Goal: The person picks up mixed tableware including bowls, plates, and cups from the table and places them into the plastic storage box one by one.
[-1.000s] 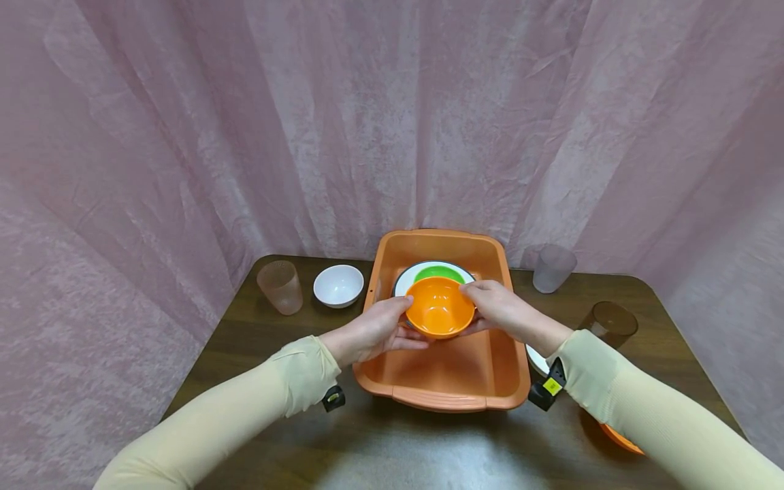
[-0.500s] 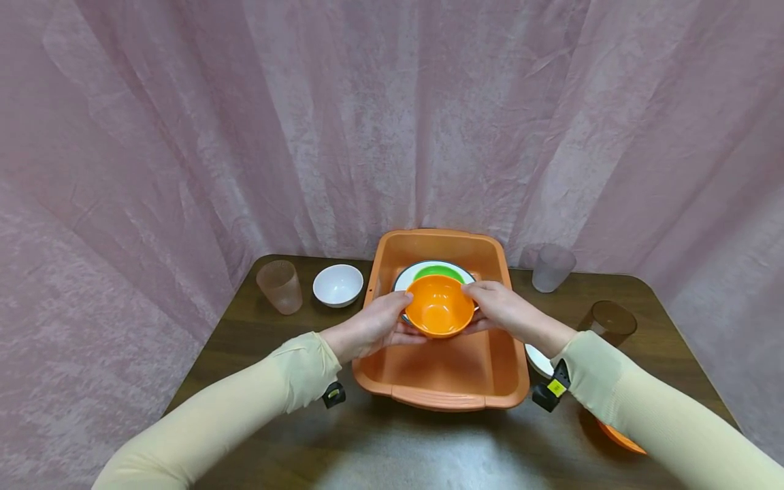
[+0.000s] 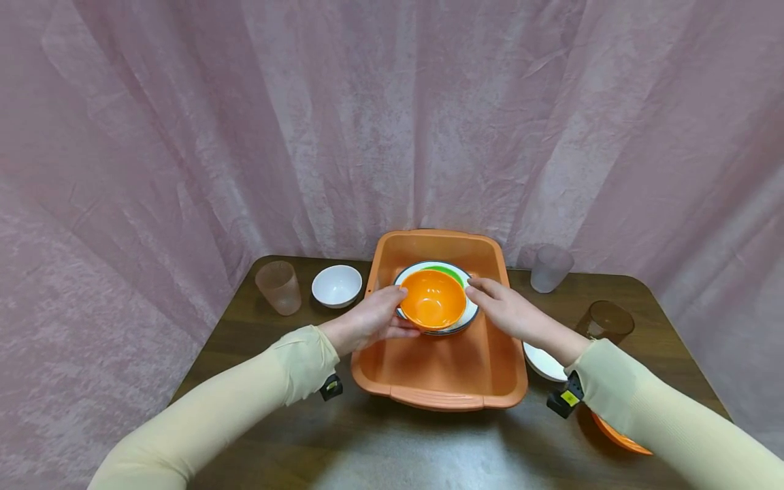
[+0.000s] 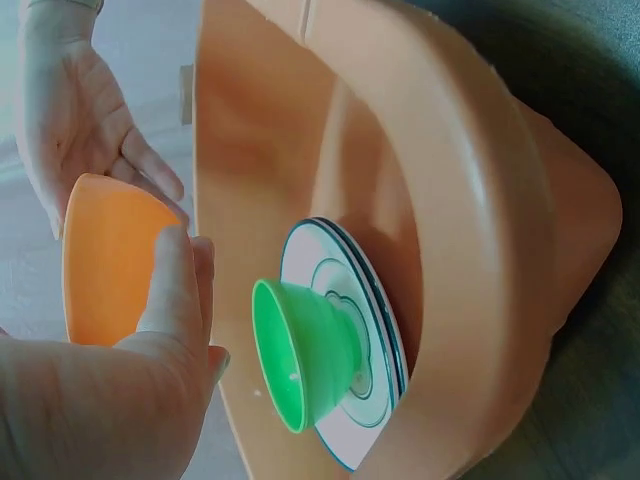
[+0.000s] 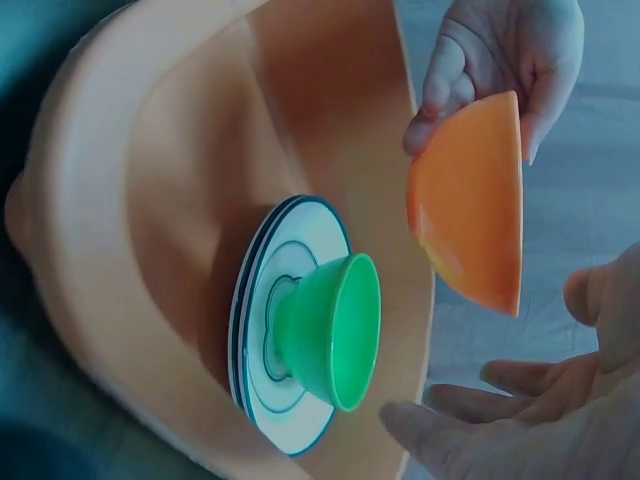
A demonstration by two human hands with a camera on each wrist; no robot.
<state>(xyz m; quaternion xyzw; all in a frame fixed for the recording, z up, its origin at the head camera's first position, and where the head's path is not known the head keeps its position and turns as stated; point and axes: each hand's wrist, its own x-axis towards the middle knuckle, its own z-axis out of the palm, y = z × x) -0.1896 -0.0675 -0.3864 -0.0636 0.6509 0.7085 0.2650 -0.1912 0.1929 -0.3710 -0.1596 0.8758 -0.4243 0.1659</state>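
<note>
An orange bowl (image 3: pixel 432 299) is held by its rim in my left hand (image 3: pixel 370 320), thumb on the lip and fingers beneath. My right hand (image 3: pixel 507 309) is beside it with fingers extended, apart from the bowl; a gap shows in the right wrist view. Below, a green bowl (image 5: pixel 335 330) sits upright on stacked white plates (image 4: pixel 345 425) with dark rims, inside an orange-brown basin (image 3: pixel 437 373). From the head view, the orange bowl covers most of the green one.
Left of the basin stand a pinkish cup (image 3: pixel 278 287) and a white bowl (image 3: pixel 337 286). To its right are a clear cup (image 3: pixel 551 269), a brown cup (image 3: pixel 606 322), a white dish (image 3: pixel 544 363) and an orange dish (image 3: pixel 620 435) partly under the right forearm. A pink curtain (image 3: pixel 392 122) hangs behind.
My right hand has let go of the orange bowl and drawn slightly right. The bowl has shifted a little left and away from me in my left hand.
</note>
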